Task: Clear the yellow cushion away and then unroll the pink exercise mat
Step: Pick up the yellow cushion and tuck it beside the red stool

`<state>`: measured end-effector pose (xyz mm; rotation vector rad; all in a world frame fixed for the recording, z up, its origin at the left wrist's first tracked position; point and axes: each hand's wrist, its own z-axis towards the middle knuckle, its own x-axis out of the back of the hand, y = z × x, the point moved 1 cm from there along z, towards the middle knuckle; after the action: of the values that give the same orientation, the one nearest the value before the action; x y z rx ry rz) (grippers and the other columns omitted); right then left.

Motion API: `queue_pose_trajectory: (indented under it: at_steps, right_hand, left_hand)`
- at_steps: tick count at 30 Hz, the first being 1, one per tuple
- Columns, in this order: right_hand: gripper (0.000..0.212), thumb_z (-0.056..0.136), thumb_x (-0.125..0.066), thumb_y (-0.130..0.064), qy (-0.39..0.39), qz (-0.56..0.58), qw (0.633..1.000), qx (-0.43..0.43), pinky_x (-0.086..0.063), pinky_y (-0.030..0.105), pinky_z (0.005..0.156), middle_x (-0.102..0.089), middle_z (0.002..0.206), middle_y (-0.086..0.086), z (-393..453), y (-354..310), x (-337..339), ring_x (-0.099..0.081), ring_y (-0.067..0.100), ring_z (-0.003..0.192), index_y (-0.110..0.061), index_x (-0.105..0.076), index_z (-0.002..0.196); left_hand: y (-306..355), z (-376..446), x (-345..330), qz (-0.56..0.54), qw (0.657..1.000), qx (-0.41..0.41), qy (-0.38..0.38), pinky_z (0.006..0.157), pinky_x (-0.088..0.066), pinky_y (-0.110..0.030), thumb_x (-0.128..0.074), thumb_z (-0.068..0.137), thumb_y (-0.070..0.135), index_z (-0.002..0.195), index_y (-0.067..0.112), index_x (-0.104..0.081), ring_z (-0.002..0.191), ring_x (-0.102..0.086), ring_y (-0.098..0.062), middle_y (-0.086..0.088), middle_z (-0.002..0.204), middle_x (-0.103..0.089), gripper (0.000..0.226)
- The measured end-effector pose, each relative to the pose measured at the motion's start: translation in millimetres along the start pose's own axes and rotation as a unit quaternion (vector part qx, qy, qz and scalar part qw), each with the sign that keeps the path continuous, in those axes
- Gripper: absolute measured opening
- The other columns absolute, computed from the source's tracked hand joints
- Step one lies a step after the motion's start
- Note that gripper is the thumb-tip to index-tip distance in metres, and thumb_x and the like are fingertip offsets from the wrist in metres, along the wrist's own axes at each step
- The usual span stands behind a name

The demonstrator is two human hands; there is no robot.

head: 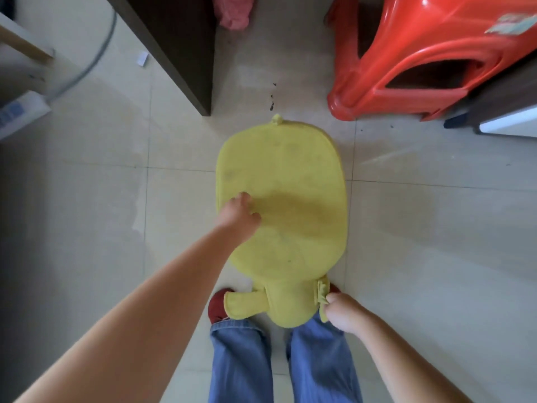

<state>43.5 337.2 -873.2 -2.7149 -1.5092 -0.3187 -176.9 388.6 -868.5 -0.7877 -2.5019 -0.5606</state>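
Your left hand (239,212) grips the left edge of the flat yellow fabric duck-shaped cushion (290,193), your right hand (343,312) pinches its near right edge, cushion held over the pale tiled floor (436,228) before your feet, red plastic stool (421,53) beyond.

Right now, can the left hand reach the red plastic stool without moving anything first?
Probably not yet: the left hand grips the yellow cushion, and the red stool stands beyond it, to the right.
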Motion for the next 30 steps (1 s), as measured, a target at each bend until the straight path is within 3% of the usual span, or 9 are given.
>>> queue_pose_trajectory:
  at_steps: [4, 6, 8, 11, 15, 18, 20, 24, 30]
  right_hand:
    - [0.012, 0.082, -0.055, -0.017, 0.094, 0.169, 0.981, 0.029, -0.040, 0.032, 0.074, -0.048, 0.069, 0.003, 4.8, -12.7, -5.4, -0.050, 0.024, 0.082, -0.010, -0.046, 0.079]
    - [0.031, 0.083, -0.059, -0.027, 0.089, 0.255, 0.963, 0.022, -0.046, 0.039, 0.090, -0.055, 0.095, 0.007, 11.0, -14.9, -8.5, -0.055, 0.029, 0.099, -0.011, -0.049, 0.109]
    - [0.047, 0.086, -0.059, -0.031, 0.068, 0.280, 0.957, 0.031, -0.044, 0.045, 0.100, -0.058, 0.118, 0.010, 16.7, -20.4, -8.6, -0.055, 0.031, 0.112, -0.009, -0.046, 0.125]
    - [0.043, 0.088, -0.058, -0.022, 0.017, 0.340, 0.939, 0.041, -0.042, 0.048, 0.104, -0.056, 0.131, 0.015, 24.9, -29.0, -2.5, -0.055, 0.033, 0.116, -0.006, -0.049, 0.127]
    - [0.030, 0.091, -0.052, -0.008, 0.000, 0.346, 0.936, 0.063, -0.048, 0.044, 0.093, -0.060, 0.122, 0.017, 29.3, -45.0, 14.3, -0.059, 0.031, 0.103, -0.001, -0.052, 0.119]
    - [0.015, 0.091, -0.046, 0.000, -0.021, 0.375, 0.921, 0.102, -0.049, 0.030, 0.066, -0.064, 0.095, 0.009, 30.2, -75.1, 32.0, -0.060, 0.019, 0.076, -0.006, -0.057, 0.099]
    - [0.017, 0.091, -0.044, 0.001, -0.028, 0.381, 0.916, 0.121, -0.045, 0.026, 0.060, -0.061, 0.084, 0.004, 31.3, -99.3, 41.8, -0.057, 0.015, 0.070, -0.009, -0.057, 0.087]
    - [0.024, 0.090, -0.041, 0.003, -0.022, 0.376, 0.914, 0.152, -0.044, 0.026, 0.060, -0.059, 0.081, 0.003, 34.3, -142.9, 60.0, -0.056, 0.016, 0.070, -0.013, -0.054, 0.077]
    - [0.024, 0.089, -0.041, 0.002, -0.019, 0.324, 0.926, 0.191, -0.043, 0.026, 0.056, -0.057, 0.078, 0.004, 35.2, -191.8, 88.6, -0.054, 0.017, 0.067, -0.016, -0.051, 0.077]
  left_hand:
    - [-41.4, -21.5, -37.8, -0.151, 0.971, 0.181, 0.044, 0.094, -0.044, -0.037, -0.055, 0.085, 0.017, 0.130, 0.003, -0.036, 0.117, -0.050, -0.035, -0.019, 0.131, -0.046, 0.050]
    - [-53.2, -33.7, -65.1, -0.310, 0.907, 0.282, -0.031, 0.090, -0.049, -0.038, -0.057, 0.087, 0.025, 0.128, 0.004, -0.035, 0.115, -0.053, -0.034, -0.019, 0.127, -0.050, 0.051]
    - [-54.6, -40.0, -85.5, -0.417, 0.848, 0.305, -0.120, 0.086, -0.050, -0.039, -0.050, 0.092, 0.032, 0.129, 0.005, -0.038, 0.110, -0.054, -0.031, -0.015, 0.118, -0.052, 0.047]
    - [-54.4, -33.6, -97.6, -0.486, 0.816, 0.293, -0.111, 0.077, -0.051, -0.035, -0.046, 0.095, 0.029, 0.125, 0.000, -0.044, 0.091, -0.056, -0.026, -0.008, 0.089, -0.054, 0.042]
    - [-58.8, -22.3, -86.1, -0.508, 0.823, 0.244, -0.069, 0.059, -0.048, -0.022, -0.048, 0.094, 0.017, 0.103, 0.005, -0.055, 0.072, -0.055, -0.016, -0.005, 0.082, -0.056, 0.016]
    - [-56.6, -7.2, -62.8, -0.511, 0.838, 0.190, -0.030, 0.048, -0.048, -0.014, -0.046, 0.093, 0.008, 0.090, 0.013, -0.054, 0.075, -0.056, -0.014, -0.006, 0.096, -0.057, 0.010]
    - [-49.9, 6.0, -46.4, -0.508, 0.849, 0.146, -0.008, 0.059, -0.049, -0.018, -0.047, 0.091, 0.005, 0.106, 0.013, -0.054, 0.076, -0.055, -0.016, -0.006, 0.100, -0.059, 0.019]
    - [-33.6, 30.3, -15.9, -0.485, 0.871, 0.073, 0.007, 0.105, -0.043, -0.040, -0.054, 0.080, 0.009, 0.136, 0.028, -0.040, 0.124, -0.051, -0.023, 0.000, 0.135, -0.056, 0.061]
    - [-27.8, 68.5, 27.5, -0.471, 0.882, -0.018, 0.017, 0.113, -0.034, -0.044, -0.047, 0.088, -0.002, 0.149, 0.032, -0.012, 0.138, -0.034, -0.018, 0.008, 0.153, -0.031, 0.077]
